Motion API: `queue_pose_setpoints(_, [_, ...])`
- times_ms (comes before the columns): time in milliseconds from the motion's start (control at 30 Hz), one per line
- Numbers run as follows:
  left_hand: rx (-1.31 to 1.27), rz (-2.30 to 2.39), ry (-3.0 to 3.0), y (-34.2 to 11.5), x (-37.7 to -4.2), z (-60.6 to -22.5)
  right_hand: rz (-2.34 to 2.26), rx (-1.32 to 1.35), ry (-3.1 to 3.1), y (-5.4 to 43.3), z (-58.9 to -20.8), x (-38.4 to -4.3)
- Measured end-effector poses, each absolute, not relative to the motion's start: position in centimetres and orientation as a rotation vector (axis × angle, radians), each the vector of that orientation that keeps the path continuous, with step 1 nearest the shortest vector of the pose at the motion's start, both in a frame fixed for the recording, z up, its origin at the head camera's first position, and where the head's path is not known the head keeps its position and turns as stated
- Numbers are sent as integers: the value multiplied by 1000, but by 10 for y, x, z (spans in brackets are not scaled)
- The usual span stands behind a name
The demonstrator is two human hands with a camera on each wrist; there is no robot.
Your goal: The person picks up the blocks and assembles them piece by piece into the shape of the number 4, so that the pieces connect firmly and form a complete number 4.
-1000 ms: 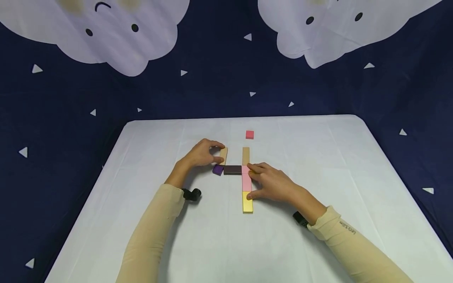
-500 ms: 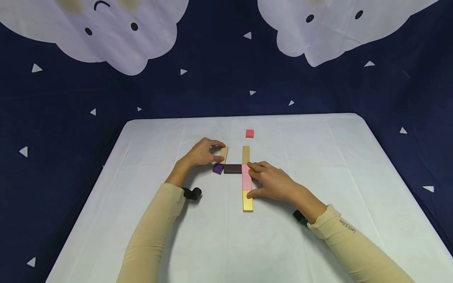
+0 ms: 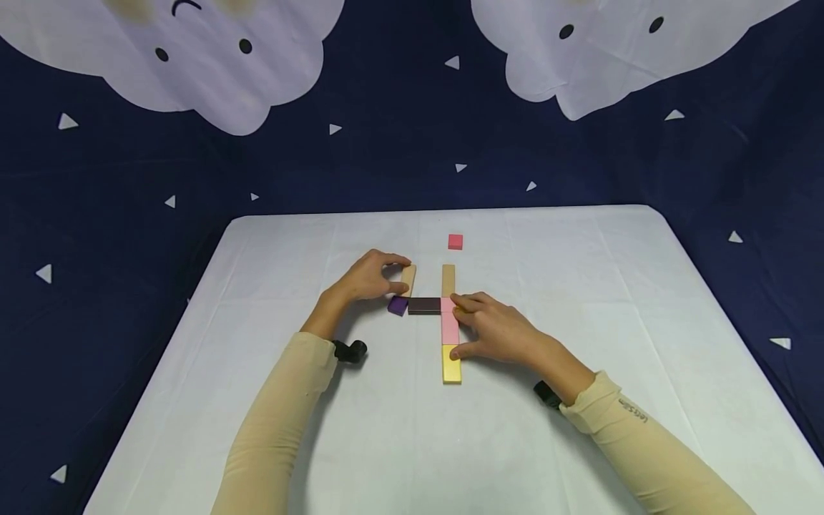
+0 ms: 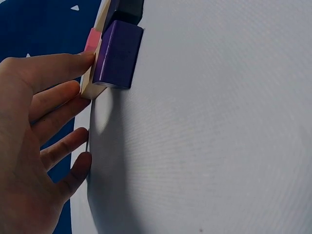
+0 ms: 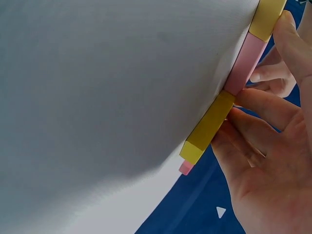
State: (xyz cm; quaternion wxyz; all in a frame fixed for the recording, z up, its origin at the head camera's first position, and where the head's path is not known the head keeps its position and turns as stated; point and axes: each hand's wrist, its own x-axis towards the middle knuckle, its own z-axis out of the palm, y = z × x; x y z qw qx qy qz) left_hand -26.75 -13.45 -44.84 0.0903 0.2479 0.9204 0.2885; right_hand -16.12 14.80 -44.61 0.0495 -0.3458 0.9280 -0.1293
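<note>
My left hand (image 3: 368, 277) pinches a plain wooden block (image 3: 408, 280) with its thumb and index finger. A purple block (image 3: 398, 306) lies askew by its near end, beside a dark brown block (image 3: 425, 306). The brown block reaches a straight column made of a plain wooden block (image 3: 448, 279), pink blocks (image 3: 450, 329) and a yellow block (image 3: 452, 370). My right hand (image 3: 502, 329) rests along the column, thumb on the near yellow block. Its other fingers, fairly straight, touch another yellow block (image 5: 209, 122), mostly hidden by them in the head view.
A small red-pink block (image 3: 455, 242) lies alone beyond the column. All blocks are on a white-covered table (image 3: 547, 458). A dark blue cloth (image 3: 386, 172) with clouds and triangles hangs behind it. Both wrists wear black cameras (image 3: 350, 352).
</note>
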Motion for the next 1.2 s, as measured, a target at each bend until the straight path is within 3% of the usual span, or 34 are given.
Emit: queue_pose_setpoints(1200, [755, 879, 2895, -137, -235, -449, -394, -1028, 2818, 148, -444, -161])
